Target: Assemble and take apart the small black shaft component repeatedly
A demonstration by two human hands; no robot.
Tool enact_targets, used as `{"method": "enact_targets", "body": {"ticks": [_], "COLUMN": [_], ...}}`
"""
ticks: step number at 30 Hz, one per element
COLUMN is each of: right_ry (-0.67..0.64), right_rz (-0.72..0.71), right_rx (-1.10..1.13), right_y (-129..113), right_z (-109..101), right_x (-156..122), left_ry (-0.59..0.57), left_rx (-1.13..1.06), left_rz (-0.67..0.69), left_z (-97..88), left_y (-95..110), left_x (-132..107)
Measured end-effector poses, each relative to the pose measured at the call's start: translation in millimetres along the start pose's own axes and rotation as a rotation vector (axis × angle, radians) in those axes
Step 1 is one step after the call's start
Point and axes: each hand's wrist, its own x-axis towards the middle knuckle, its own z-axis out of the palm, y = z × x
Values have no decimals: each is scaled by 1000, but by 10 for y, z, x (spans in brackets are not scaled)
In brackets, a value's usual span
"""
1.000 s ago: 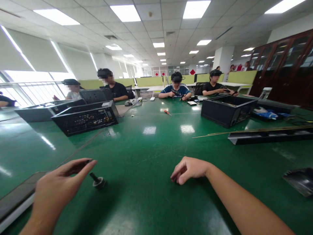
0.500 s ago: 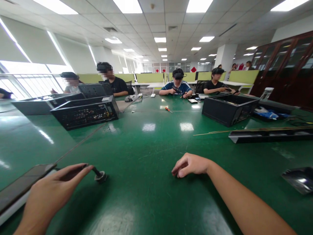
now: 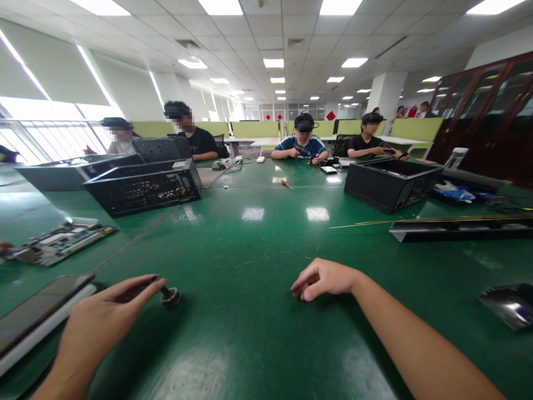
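So on the surface point(image 3: 258, 261), the left hand point(image 3: 100, 328) sits near-left with a small knobbed part point(image 3: 170, 296) right at its fingers point(image 3: 150, 284). The right hand point(image 3: 322, 279) rests well to the right of it. A phone point(image 3: 37, 308) lies left of the left hand, with a circuit board point(image 3: 58, 241) behind that. Farther back there's one open computer case point(image 3: 144, 188) on the left and another case point(image 3: 389, 185) on the right. A screwdriver point(image 3: 285, 184) lies between them, with people seated at the far edge.

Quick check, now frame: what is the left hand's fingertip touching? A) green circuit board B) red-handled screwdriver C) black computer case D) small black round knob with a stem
D: the left hand has its fingertip at the stem of the small black round knob on the green table; the other items lie far from it.
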Motion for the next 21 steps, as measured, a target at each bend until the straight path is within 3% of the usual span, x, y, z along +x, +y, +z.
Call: {"method": "enact_targets", "body": {"ticks": [4,15,18,21], "right_ry": [-6,-14,12,130], "right_rz": [2,-8,3,-5], "right_rx": [-3,15,2,-49], "right_y": [-25,2,-7,-31], "right_z": [5,3,17,68], "right_x": [-5,11,36,67], "left_ry": [-121,-281,-305,-349], "left_rx": [13,-16,-64,-165], "left_rz": [-116,11,78,249], "left_z": [-17,258,330,445], "left_y": [55,-238,-47,411], "left_x": [-16,-104,-114,-142]}}
